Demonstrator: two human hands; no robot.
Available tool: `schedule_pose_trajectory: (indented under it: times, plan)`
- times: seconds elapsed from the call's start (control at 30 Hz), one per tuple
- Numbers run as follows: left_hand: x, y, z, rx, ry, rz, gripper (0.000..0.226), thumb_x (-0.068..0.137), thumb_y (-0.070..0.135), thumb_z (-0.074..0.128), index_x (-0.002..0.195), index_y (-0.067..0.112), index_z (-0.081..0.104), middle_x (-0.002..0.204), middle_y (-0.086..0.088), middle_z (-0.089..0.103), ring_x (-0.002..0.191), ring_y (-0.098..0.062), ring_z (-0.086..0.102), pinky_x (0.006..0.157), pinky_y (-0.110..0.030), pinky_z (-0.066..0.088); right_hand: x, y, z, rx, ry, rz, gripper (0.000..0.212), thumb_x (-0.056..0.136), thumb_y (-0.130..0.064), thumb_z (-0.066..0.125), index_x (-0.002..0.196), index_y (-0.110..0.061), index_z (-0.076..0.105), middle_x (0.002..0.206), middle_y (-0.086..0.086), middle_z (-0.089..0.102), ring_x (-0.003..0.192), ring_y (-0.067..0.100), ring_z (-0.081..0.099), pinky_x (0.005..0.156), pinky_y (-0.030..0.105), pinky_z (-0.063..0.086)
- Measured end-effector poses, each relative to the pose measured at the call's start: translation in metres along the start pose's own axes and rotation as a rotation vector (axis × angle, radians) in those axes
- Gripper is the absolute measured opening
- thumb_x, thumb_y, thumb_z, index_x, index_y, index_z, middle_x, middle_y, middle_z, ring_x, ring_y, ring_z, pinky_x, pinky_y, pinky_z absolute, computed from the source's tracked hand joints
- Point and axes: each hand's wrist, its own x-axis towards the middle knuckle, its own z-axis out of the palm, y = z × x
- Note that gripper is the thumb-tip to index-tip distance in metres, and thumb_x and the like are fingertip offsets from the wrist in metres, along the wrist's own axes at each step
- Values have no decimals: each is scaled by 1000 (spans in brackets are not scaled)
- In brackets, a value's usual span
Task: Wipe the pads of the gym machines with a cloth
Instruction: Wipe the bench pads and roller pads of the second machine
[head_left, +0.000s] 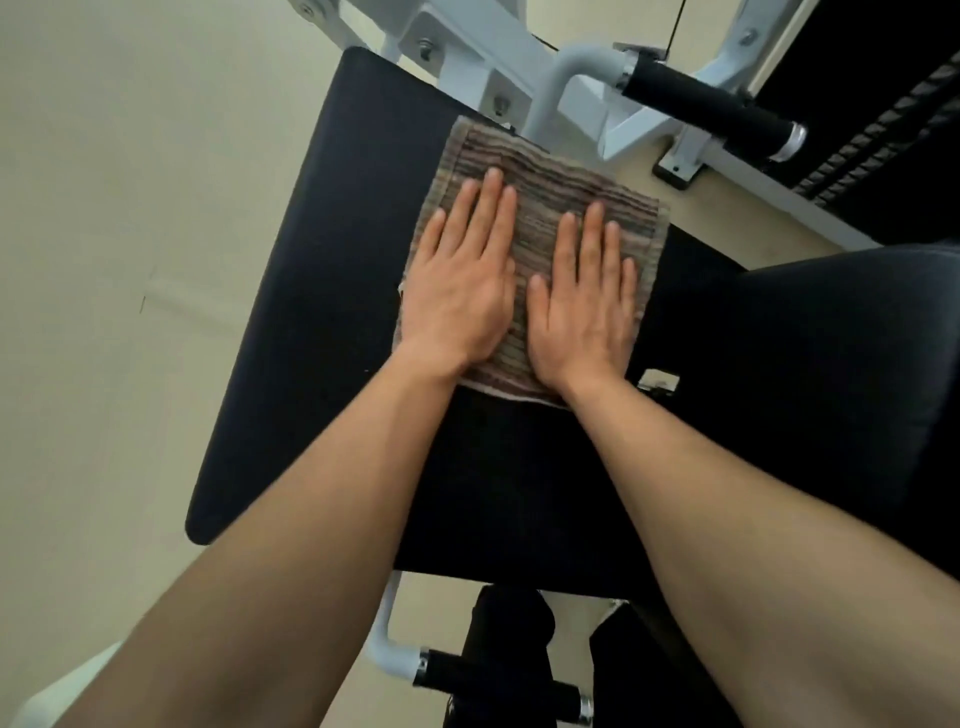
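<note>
The left hand and the right hand lie side by side, fingers straight and slightly spread, grasping nothing, pressing flat on a striped brown cloth. The cloth is spread on the black machine pad and reaches just past the fingertips towards the white frame. It looks thin, light and limp, likely to bunch or slip on the smooth pad, so it is probably best driven by palm pressure across its middle, not pinched at an edge.

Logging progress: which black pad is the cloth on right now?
The long flat pad at centre: the cloth lies spread on it. The bulkier pad at right carries no cloth.
</note>
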Motion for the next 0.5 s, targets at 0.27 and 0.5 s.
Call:
schedule_pose_trajectory:
  times: [0.27, 0.5]
  plan:
    - [-23, -2, 5, 35, 48, -78, 67, 105, 47, 24, 160, 11, 12, 168, -8, 7, 155, -22, 5, 126, -43, 8, -4, -13, 1, 39, 43, -18, 69, 101, -47, 13, 160, -16, -5, 168, 6, -9, 155, 22, -8, 125, 46, 2]
    - [-127, -6, 17, 63, -42, -154, 66, 105, 44, 22, 160, 10, 10, 168, -8, 3, 155, -22, 2, 126, -43, 8, -102, -29, 31, 49, -75, -32, 68, 101, -46, 19, 158, -18, -5, 166, 5, -13, 154, 22, -10, 125, 48, 3]
